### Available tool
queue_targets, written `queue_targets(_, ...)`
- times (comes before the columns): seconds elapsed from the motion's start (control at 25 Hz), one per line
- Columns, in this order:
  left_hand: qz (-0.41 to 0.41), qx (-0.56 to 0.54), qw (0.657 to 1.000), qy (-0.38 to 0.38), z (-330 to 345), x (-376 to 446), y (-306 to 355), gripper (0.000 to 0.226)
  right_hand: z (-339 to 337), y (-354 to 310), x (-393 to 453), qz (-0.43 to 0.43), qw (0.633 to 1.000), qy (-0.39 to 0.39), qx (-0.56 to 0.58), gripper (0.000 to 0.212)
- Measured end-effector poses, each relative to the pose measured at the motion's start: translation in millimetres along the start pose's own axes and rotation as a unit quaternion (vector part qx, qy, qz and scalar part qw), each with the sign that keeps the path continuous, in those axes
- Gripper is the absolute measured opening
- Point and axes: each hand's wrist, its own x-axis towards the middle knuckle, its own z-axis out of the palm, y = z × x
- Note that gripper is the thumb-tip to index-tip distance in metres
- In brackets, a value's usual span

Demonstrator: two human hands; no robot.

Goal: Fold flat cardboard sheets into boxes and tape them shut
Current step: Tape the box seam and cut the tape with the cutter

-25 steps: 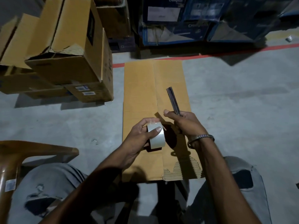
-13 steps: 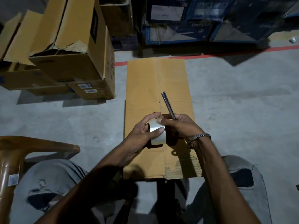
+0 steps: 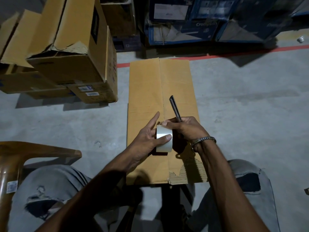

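Left hand grips tape roll, thumb across it; right hand holds a dark cutter, fingertips on the roll; beneath both, flat cardboard sheet on grey concrete floor, stacked boxes far-left.

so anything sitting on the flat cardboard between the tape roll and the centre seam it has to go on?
Nothing visible. The clear tape roll, gripped by the left hand, is directly over the flat brown cardboard sheet; its seam beyond the hands is bare. The right hand picks at the roll while holding a dark slim cutter.
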Motion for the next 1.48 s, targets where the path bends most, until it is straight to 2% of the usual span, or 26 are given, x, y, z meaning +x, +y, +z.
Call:
queue_targets(0.12, -0.025, -0.010, 1.000, 0.012, 2.6, 1.1, -3.8, 0.114, 0.7, 3.2, 4.1, -0.022, 0.999, 0.032, 0.035, 0.022)
queue_targets(0.36, -0.021, -0.006, 1.000, -0.014, 10.0, -1.9, -11.4, 0.112, 4.7, 11.3, 13.5, -0.058, 0.995, 0.079, 0.010, 0.015)
queue_targets(0.48, -0.016, -0.018, 1.000, -0.011, 9.2, -0.4, -13.7, 0.113, 9.4, 10.2, 15.1, -0.072, 0.993, 0.096, 0.000, 0.018)
queue_targets(0.64, -0.013, -0.018, 1.000, -0.008, 7.6, 2.1, -15.6, 0.106, 10.1, 5.4, 15.1, -0.010, 0.995, 0.086, 0.044, 0.034)
queue_targets(0.76, -0.011, -0.007, 1.000, -0.015, 7.2, 3.0, -18.1, 0.100, 0.5, -0.5, 16.5, 0.048, 0.997, 0.054, 0.006, 0.053)
queue_targets(0.84, -0.013, -0.006, 1.000, -0.016, 6.2, 3.5, -18.3, 0.095, -3.9, -3.2, 15.6, 0.068, 0.997, 0.038, -0.002, 0.058)
queue_targets(1.0, -0.016, -0.001, 1.000, -0.011, 5.1, 4.3, -16.8, 0.094, -0.5, 1.3, 13.2, 0.033, 0.999, 0.021, -0.003, 0.037)
queue_targets(1.2, -0.020, 0.002, 1.000, -0.014, 7.0, 4.2, -19.0, 0.094, -3.4, 7.8, 22.7, -0.013, 0.998, 0.061, -0.021, 0.022)
queue_targets(1.32, -0.007, -0.004, 1.000, 0.007, 6.6, 5.6, -15.0, 0.084, -5.4, 7.6, 29.1, -0.060, 0.993, 0.090, -0.054, 0.019)
queue_targets(1.48, 0.041, 0.028, 0.999, -0.006, 5.2, 13.4, -17.7, 0.074, -5.6, -4.0, 50.4, -0.088, 0.987, 0.098, -0.089, 0.021)
